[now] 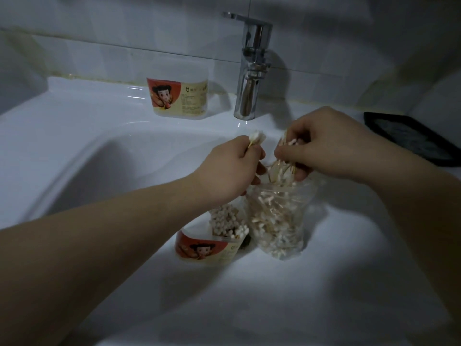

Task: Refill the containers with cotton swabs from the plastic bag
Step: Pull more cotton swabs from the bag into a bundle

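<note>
Dim light, sink basin (74, 158).

- Plastic bag (277, 221) stood upright in the basin, mouth open, well stocked with loose cotton swabs lying at all angles.
- Near container (212, 245) sat just left of the bag, touching or nearly so. It was partly filled, with swab heads packed upright on its right side.
- Far container (179, 98) sat on the ledge left of the faucet (252, 71). Its fill level could not be read.
- Left hand (232, 171) was closed round a small bundle (258, 139), cotton tips poking out above the fingers.
- Right hand (324, 151) was curled over the bag mouth, pinching a splayed clutch of swabs (282, 168). Whether it also held the bag's film was unclear in the gloom.
- A black tray (411, 138) lay off to the right, not in play.

Handling, as judged:
- The swabs were nearly weightless, with thin stiff sticks and soft ends.
- Loose ones fan out and snag each other, so they are best taken mid-stick as an aligned bundle, squeezed lightly.
- The bag was limp and slick and would likely slump if not steadied at the rim.
- The containers looked light and rigid, probably easy to tip on the curved basin.
</note>
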Available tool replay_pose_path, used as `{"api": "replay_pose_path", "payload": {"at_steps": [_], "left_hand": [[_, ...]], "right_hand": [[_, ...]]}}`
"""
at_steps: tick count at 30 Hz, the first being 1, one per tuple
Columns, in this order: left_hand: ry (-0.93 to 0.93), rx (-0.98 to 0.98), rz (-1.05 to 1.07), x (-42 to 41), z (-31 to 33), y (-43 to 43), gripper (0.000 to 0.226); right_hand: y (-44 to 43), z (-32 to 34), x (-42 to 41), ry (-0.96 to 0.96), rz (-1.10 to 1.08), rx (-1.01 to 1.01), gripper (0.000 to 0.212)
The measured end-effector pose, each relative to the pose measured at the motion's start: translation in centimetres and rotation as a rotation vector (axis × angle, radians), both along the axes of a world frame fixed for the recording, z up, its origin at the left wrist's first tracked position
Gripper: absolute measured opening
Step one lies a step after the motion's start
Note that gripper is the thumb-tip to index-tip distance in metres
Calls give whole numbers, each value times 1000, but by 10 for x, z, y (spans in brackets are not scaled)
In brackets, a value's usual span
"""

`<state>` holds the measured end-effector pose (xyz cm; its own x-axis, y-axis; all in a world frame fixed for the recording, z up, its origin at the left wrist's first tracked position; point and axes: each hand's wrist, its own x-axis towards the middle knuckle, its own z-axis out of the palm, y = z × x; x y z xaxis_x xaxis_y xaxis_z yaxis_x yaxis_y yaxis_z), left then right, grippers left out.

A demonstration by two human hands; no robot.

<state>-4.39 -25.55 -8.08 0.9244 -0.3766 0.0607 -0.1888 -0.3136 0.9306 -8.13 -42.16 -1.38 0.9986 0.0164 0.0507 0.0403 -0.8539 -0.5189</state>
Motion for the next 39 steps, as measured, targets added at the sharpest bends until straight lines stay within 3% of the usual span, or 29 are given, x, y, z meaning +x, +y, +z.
{"api": "replay_pose_path", "payload": {"at_steps": [6,9,12,19,25,30,34,39], "left_hand": [[-4,14,-4,0,-2,-2,23],[-1,10,-13,-1,-3,-2,21],[-14,11,-25,-1,-3,-3,21],[26,-64,-22,0,-4,-3,21],[83,-148,44,1,-1,-2,21],[135,-252,82,3,1,-3,19],[119,-241,102,4,1,-2,20],[147,-234,50,3,2,-1,20]], "right_hand": [[-3,-9,1,196,94,-169,15],[-1,-12,0,251,138,-233,4],[-2,-10,0,202,144,-243,5],[-4,-4,0,190,83,-5,8],[0,-11,-1,280,195,-231,18],[4,-23,5,138,186,-365,7],[3,-16,4,118,166,-357,7],[-2,-3,-1,86,122,-204,7]]}}
